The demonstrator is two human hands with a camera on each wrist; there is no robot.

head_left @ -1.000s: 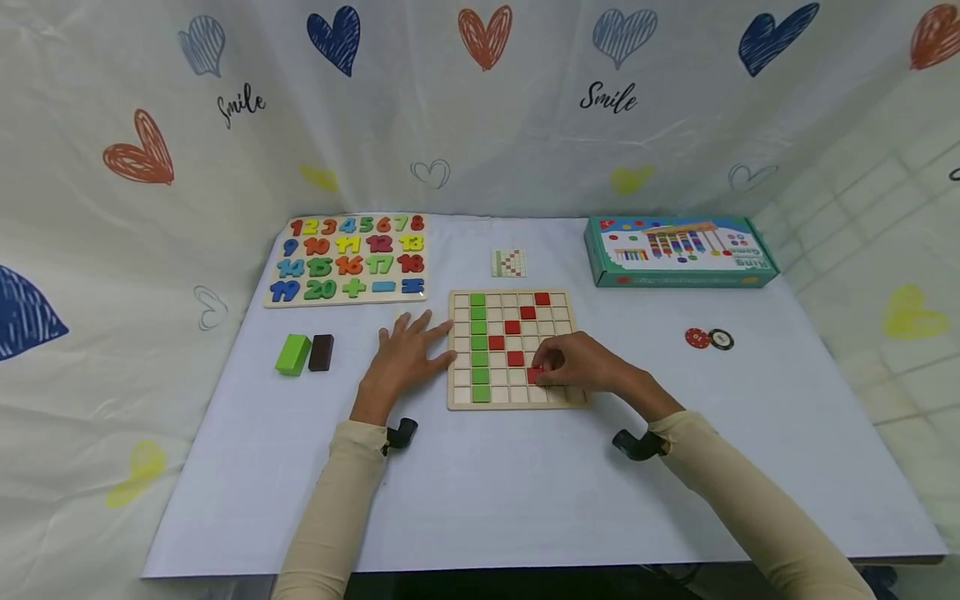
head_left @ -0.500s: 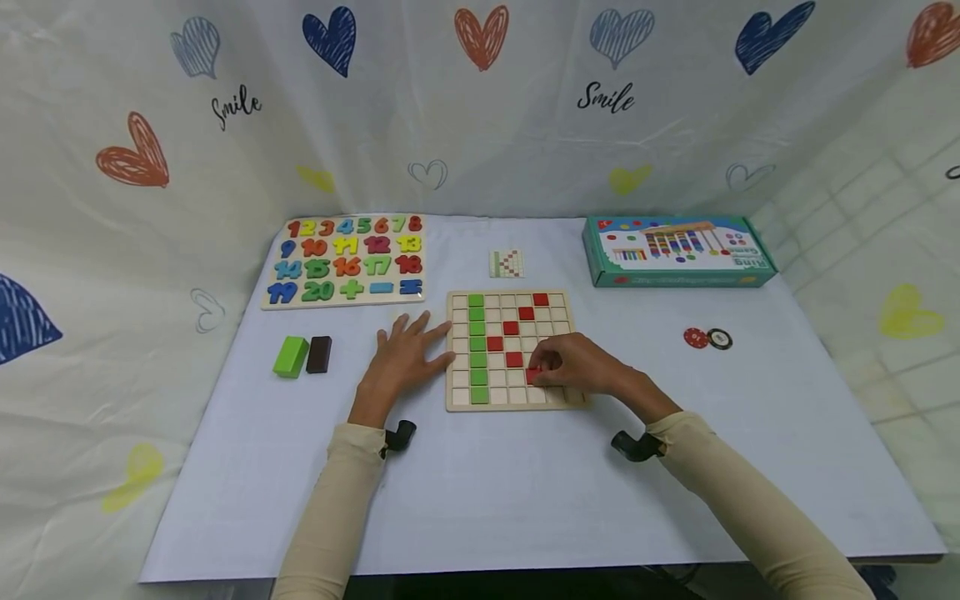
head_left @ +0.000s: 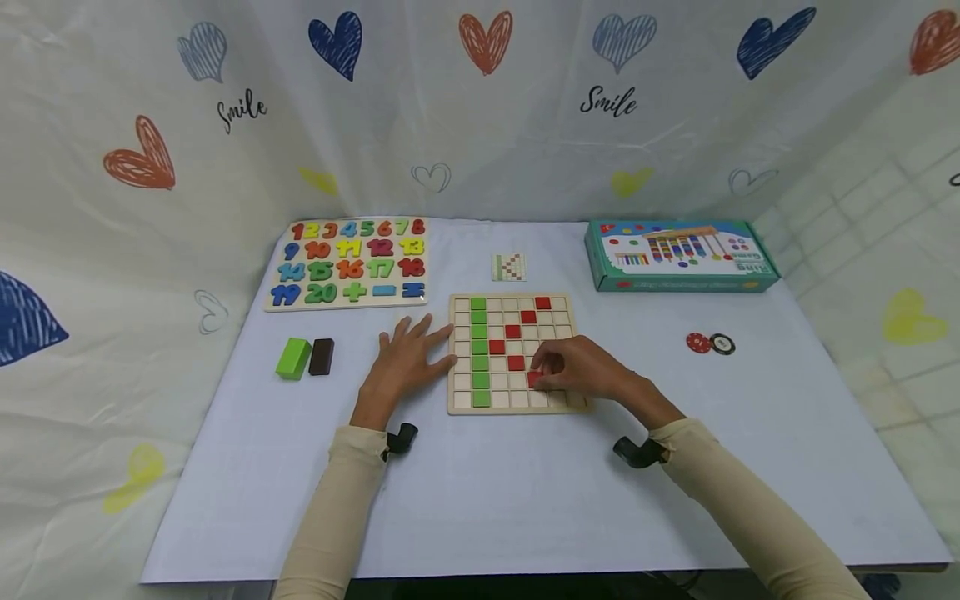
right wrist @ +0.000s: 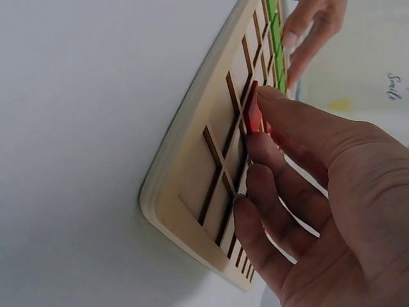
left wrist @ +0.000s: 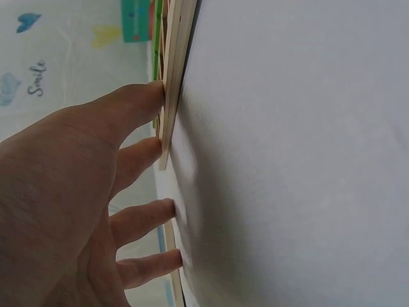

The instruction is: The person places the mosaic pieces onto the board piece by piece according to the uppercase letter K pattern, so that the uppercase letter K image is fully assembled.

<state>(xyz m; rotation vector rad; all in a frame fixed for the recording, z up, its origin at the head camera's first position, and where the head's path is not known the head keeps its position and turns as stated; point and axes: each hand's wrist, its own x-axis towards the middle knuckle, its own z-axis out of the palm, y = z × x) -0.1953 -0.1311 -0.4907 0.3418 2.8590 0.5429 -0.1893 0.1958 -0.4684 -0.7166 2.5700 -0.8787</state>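
A wooden grid board (head_left: 462, 384) lies mid-table, with a column of green square tiles (head_left: 480, 364) near its left side. Several red square tiles (head_left: 515, 362) form a bent diagonal across it. My right hand (head_left: 581, 367) pinches one red tile (right wrist: 252, 112) between thumb and index finger at a cell in the lower right part of the board; its other fingers are curled over the cells beside it. My left hand (head_left: 401, 367) is spread flat, with the thumb and index finger (left wrist: 142, 157) touching the board's left edge.
Behind left lies a number puzzle board (head_left: 345, 265). A small pattern card (head_left: 508, 267) sits beyond the grid, and a green box (head_left: 682, 256) stands back right. Green (head_left: 293, 359) and dark brown blocks (head_left: 321, 357) lie left; red (head_left: 698, 343) and black-white discs (head_left: 723, 344) lie right.
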